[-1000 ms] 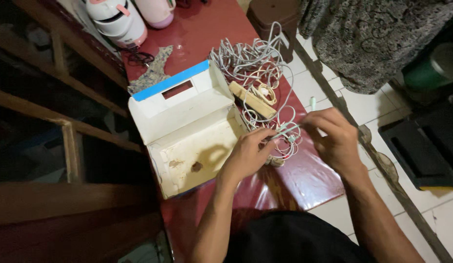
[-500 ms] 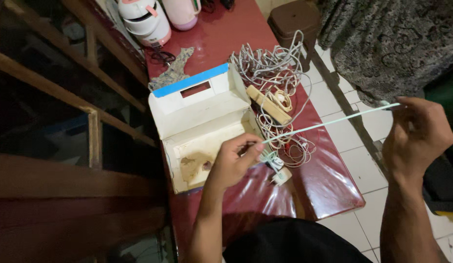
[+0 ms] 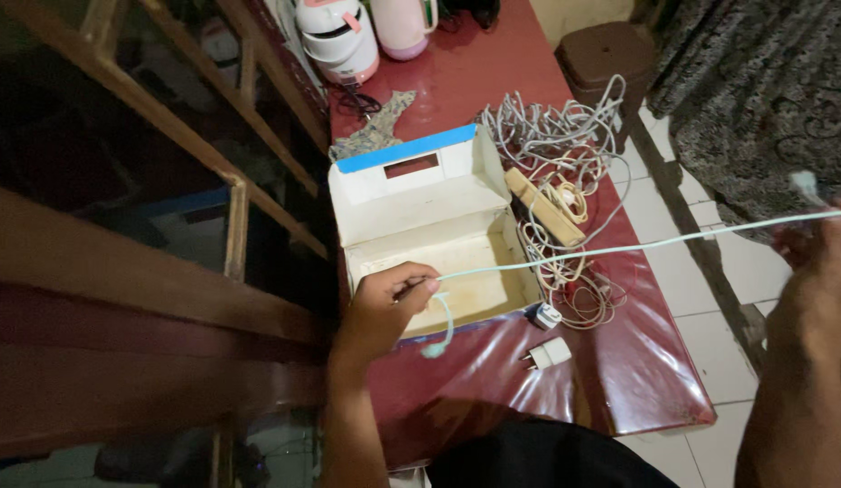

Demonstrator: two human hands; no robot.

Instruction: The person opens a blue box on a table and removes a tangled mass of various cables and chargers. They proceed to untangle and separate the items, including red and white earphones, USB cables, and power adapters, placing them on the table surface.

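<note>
— What are the hands holding?

— One pale mint-green rubbery cable (image 3: 637, 246), pulled taut between them. The left hand (image 3: 384, 307), at centre-left of the frame, is closed and pinches the cable's near end between thumb and fingertips; a short tail curls down from that pinch. The right hand (image 3: 822, 271), at the far right edge, is closed around the other end, where a small pale plug tip sticks up.

— Which way does the cable run?

— Its long axis goes almost straight across the frame, rising slightly from lower left to upper right. It passes over the open white cardboard box with a blue edge (image 3: 420, 217) and over the tangle of thin white cords (image 3: 565, 154) on the glossy dark-red table (image 3: 637, 380), without visibly resting on either.

— Which hand is nearer the box?

— The left; it hovers at the box's front-left corner. The right hand is well apart from it, out past the table's edge above the tiled floor.

— Anything else close by?

— A white two-pin charger plug (image 3: 551, 353) lies on the table just below the box.
</note>
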